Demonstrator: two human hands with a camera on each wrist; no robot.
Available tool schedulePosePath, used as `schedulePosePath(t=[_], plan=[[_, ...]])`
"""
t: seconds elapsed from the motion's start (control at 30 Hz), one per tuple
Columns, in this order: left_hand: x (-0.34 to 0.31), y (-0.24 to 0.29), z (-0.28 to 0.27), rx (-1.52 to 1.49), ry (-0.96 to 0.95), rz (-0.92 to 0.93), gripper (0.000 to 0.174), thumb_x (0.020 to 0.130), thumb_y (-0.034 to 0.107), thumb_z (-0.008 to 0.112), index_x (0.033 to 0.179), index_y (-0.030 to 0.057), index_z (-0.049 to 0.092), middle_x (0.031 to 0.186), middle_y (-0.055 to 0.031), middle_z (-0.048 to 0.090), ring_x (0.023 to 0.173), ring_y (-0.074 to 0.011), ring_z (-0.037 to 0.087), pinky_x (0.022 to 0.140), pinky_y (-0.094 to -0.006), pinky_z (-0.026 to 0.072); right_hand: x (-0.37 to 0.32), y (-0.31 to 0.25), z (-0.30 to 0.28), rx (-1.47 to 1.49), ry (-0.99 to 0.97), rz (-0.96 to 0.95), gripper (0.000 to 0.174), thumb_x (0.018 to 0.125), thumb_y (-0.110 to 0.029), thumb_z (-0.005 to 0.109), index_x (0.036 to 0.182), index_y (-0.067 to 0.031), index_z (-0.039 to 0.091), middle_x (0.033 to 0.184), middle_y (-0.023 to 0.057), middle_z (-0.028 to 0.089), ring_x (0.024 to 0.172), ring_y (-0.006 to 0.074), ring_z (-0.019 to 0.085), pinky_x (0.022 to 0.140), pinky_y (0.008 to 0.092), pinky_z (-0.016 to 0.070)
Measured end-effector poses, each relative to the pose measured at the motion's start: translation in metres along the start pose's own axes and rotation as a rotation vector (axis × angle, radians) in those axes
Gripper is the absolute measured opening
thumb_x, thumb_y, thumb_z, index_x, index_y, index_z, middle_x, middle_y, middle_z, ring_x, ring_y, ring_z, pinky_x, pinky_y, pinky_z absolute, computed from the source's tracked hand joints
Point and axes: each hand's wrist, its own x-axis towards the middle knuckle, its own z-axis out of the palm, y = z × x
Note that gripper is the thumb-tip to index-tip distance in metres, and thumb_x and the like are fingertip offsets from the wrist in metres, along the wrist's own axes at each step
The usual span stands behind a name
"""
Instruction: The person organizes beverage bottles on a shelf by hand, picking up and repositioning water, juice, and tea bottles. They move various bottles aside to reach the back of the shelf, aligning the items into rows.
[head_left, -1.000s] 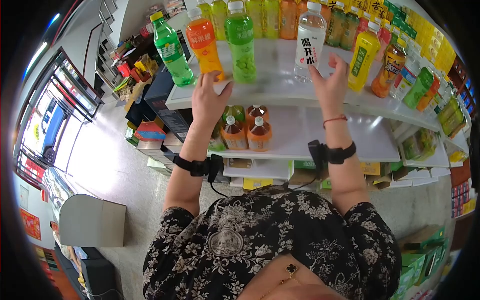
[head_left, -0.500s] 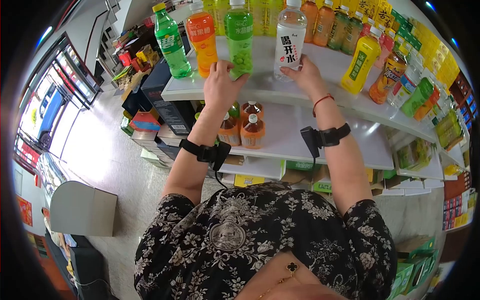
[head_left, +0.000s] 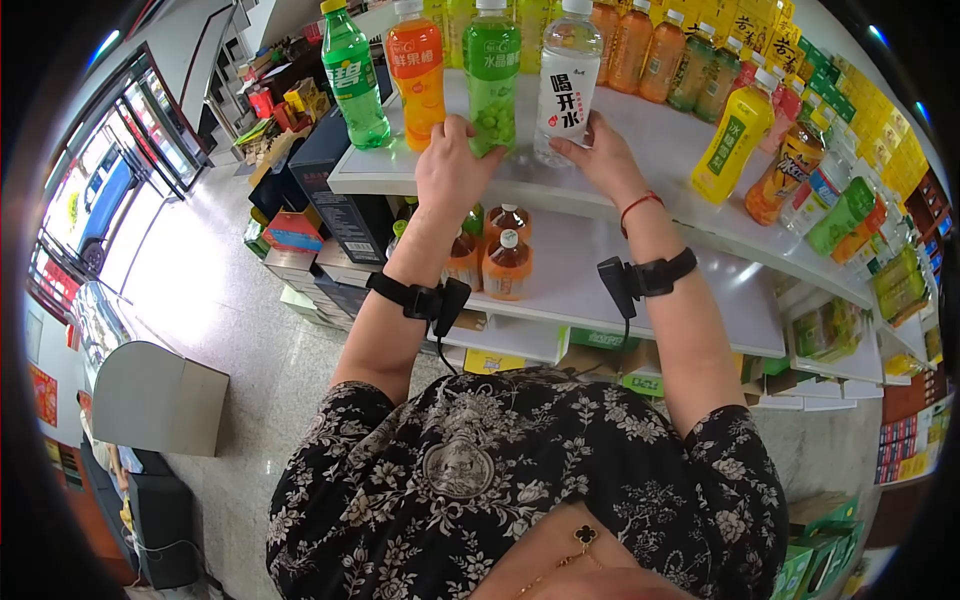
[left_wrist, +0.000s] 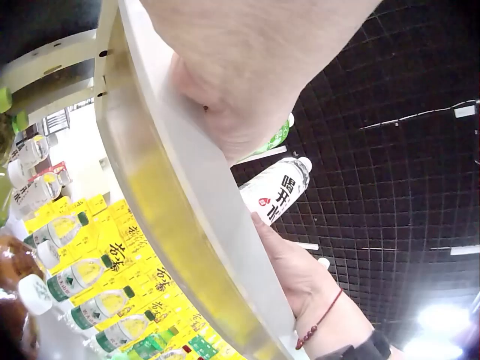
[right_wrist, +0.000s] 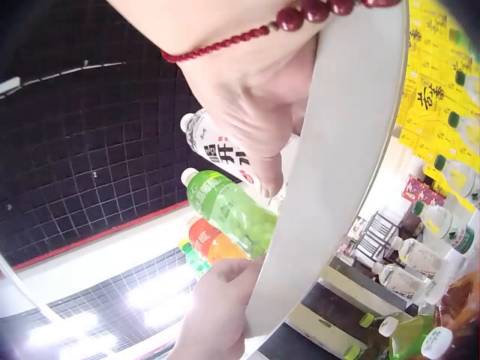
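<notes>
A clear water bottle (head_left: 568, 75) with a white label stands on the upper shelf. My right hand (head_left: 605, 165) grips it low down, thumb across the front and fingers round its right side. To its left stands a green grape drink bottle (head_left: 494, 70). My left hand (head_left: 455, 170) is at that bottle's base, fingers curled by its left side and thumb along the front; the fingertips are partly hidden. Farther left are an orange drink bottle (head_left: 416, 75) and a green soda bottle (head_left: 354, 80) with a yellow cap. All stand upright near the front edge.
A yellow drink bottle (head_left: 735, 140) and several others line the right part of the curved shelf (head_left: 640, 165). Rows of bottles and yellow boxes (head_left: 820, 35) are behind. On the lower shelf (head_left: 640, 280) stand orange-brown bottles (head_left: 507, 270).
My right hand has taken hold of the water bottle and slid it left, close to the green grape drink bottle. My left hand has shifted right, from the orange drink bottle to the green one.
</notes>
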Motion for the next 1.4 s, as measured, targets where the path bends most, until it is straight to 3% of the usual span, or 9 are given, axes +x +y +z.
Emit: schedulePosePath(t=[0.4, 0.5, 0.63, 0.73, 0.93, 1.07, 1.17, 1.23, 1.4], plan=[[-0.001, -0.004, 0.004, 0.001, 0.023, 0.03, 0.042, 0.073, 0.031, 0.076, 0.097, 0.0042, 0.053, 0.098, -0.0118, 0.062, 0.095, -0.0305, 0.06, 0.079, -0.0387, 0.048, -0.004, 0.002, 0.003, -0.055, -0.011, 0.028, 0.064, 0.078, -0.036, 0.074, 0.123, 0.0016, 0.047, 0.119, 0.02, 0.06, 0.112, 0.0332, 0.057, 0.091, 0.0397, 0.0469], [-0.003, -0.002, 0.001, 0.013, 0.031, 0.043, 0.042, 0.073, 0.031, 0.076, 0.096, 0.0039, 0.054, 0.096, -0.012, 0.062, 0.094, -0.0308, 0.06, 0.079, -0.0394, 0.0474, -0.024, -0.003, -0.01, -0.133, 0.172, 0.003, 0.059, 0.077, -0.029, 0.075, 0.121, -0.0005, 0.049, 0.114, 0.0181, 0.062, 0.106, 0.0329, 0.059, 0.088, 0.0407, 0.048], [-0.004, -0.006, 0.001, -0.006, 0.113, 0.115, 0.039, 0.073, 0.028, 0.076, 0.094, 0.0051, 0.053, 0.092, -0.0128, 0.059, 0.083, -0.0332, 0.06, 0.07, -0.0411, 0.0487, -0.061, -0.007, -0.077, -0.373, 0.841, -0.269, 0.056, 0.07, -0.016, 0.078, 0.118, -0.0051, 0.05, 0.102, 0.0158, 0.06, 0.093, 0.0326, 0.059, 0.084, 0.0432, 0.0477], [-0.007, -0.003, 0.001, 0.013, 0.17, 0.109, 0.035, 0.073, 0.028, 0.076, 0.091, 0.0052, 0.055, 0.089, -0.0112, 0.06, 0.081, -0.0333, 0.06, 0.069, -0.0413, 0.0488, -0.075, 0.013, -0.119, -0.637, 0.996, -0.243, 0.06, 0.073, -0.022, 0.077, 0.121, -0.002, 0.047, 0.107, 0.018, 0.06, 0.101, 0.0341, 0.058, 0.086, 0.0431, 0.0473], [-0.008, -0.011, 0.006, 0.019, 0.193, 0.122, 0.032, 0.076, 0.028, 0.073, 0.089, 0.0048, 0.057, 0.088, -0.0111, 0.061, 0.081, -0.0317, 0.061, 0.069, -0.0405, 0.0491, -0.064, 0.045, -0.144, -0.479, 0.523, 0.269, 0.063, 0.078, -0.03, 0.072, 0.125, 0.0019, 0.046, 0.115, 0.019, 0.061, 0.106, 0.0317, 0.06, 0.088, 0.0381, 0.0476], [-0.01, -0.012, 0.008, 0.044, 0.211, 0.144, 0.03, 0.076, 0.028, 0.073, 0.089, 0.0054, 0.057, 0.088, -0.0096, 0.062, 0.082, -0.0308, 0.061, 0.069, -0.0402, 0.0493, -0.05, 0.07, -0.154, -0.402, 0.414, 0.218, 0.061, 0.079, -0.026, 0.072, 0.127, 0.0014, 0.046, 0.112, 0.017, 0.063, 0.102, 0.0272, 0.063, 0.087, 0.0343, 0.0481], [-0.011, -0.009, 0.008, 0.054, 0.211, 0.126, 0.03, 0.077, 0.029, 0.072, 0.088, 0.0059, 0.057, 0.088, -0.009, 0.062, 0.081, -0.0306, 0.061, 0.069, -0.04, 0.0493, -0.038, 0.076, -0.139, -0.047, 0.273, 0.103, 0.063, 0.075, -0.029, 0.076, 0.124, 0.0013, 0.051, 0.113, 0.0169, 0.064, 0.104, 0.0267, 0.062, 0.091, 0.034, 0.0464], [-0.01, -0.008, 0.009, 0.06, 0.192, 0.124, 0.029, 0.077, 0.029, 0.072, 0.088, 0.0061, 0.057, 0.088, -0.0091, 0.062, 0.08, -0.0307, 0.061, 0.069, -0.04, 0.0493, -0.028, 0.069, -0.115, 0.112, 0.133, 0.055, 0.053, 0.083, -0.013, 0.069, 0.129, 0.0005, 0.045, 0.116, 0.0103, 0.061, 0.105, 0.0183, 0.059, 0.089, 0.0293, 0.0468], [-0.012, -0.008, 0.006, 0.067, 0.159, 0.085, 0.029, 0.08, 0.03, 0.07, 0.091, 0.0067, 0.057, 0.091, -0.0083, 0.061, 0.084, -0.0303, 0.061, 0.072, -0.0396, 0.0477, -0.022, 0.042, -0.072, 0.331, 0.046, 0.063, 0.057, 0.083, -0.015, 0.07, 0.131, -0.0002, 0.044, 0.12, 0.0123, 0.059, 0.11, 0.021, 0.057, 0.093, 0.0321, 0.0449]])
